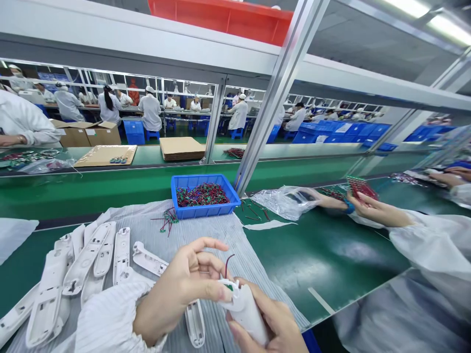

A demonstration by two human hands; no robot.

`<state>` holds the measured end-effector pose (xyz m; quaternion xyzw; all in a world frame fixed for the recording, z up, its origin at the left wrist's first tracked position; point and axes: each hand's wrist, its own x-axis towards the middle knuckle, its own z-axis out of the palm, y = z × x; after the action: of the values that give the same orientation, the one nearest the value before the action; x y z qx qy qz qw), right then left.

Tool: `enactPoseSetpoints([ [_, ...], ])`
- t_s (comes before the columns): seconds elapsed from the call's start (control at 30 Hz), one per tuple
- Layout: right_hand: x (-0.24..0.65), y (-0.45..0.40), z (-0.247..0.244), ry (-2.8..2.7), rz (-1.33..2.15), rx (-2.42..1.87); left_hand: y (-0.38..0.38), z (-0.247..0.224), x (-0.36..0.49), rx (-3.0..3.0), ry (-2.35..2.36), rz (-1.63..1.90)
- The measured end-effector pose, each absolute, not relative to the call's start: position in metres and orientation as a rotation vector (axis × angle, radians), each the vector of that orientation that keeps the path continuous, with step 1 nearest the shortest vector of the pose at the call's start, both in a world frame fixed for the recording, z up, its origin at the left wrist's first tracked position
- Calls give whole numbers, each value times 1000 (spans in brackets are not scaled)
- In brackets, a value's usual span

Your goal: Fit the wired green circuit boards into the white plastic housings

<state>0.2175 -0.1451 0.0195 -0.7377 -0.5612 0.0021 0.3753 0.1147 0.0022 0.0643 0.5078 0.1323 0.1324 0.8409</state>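
My right hand (270,318) is wrapped round a white plastic housing (248,311), its open end turned up and to the left. A small green circuit board (229,287) sits at that end, and a dark red wire (226,267) sticks up from it. With the thumb, my left hand (184,282) presses on the board at the housing's mouth; its other fingers curl above, the index finger raised. Whether the board is fully inside the housing is hidden by the thumb. Below my left hand lies a white shell half (195,323).
White housing shells (86,260) lie piled on the left on a foam sheet (147,220). A blue tray (206,211) holds many wired boards, some loose beside it. On the right, a co-worker's hands (379,211) hold a red board panel near a plastic bag (285,202). A metal post (272,117) rises behind.
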Motion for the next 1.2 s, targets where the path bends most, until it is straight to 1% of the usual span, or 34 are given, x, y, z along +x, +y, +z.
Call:
enactPoseSetpoints([
  [0.1,214,-138,15,-1483,-145,-1847,-1,61,119,1057,324,323],
  [0.23,209,-130,5,-1528,-462,-1738,-6,57,122,1090,381,365],
  [0.3,209,-129,2,-1548,-559,-1731,-7,56,122,1108,374,376],
  [0.37,209,-130,2,-1563,-556,-1748,-7,55,121,1129,367,390],
  [0.43,209,-131,4,-1563,-477,-1747,-9,55,120,1170,355,404],
  [0.57,208,-131,11,-1503,-380,-1654,-12,55,121,1169,293,450],
  [0.67,208,-132,11,-1472,-404,-1629,-14,55,123,1026,325,417],
  [0.83,204,-138,5,-1505,-408,-1704,-12,47,127,945,422,179],
  [1.0,202,-139,6,-1517,-472,-1735,-8,39,128,864,393,177],
  [1.2,199,-137,6,-1503,-493,-1725,0,47,129,857,380,213],
])
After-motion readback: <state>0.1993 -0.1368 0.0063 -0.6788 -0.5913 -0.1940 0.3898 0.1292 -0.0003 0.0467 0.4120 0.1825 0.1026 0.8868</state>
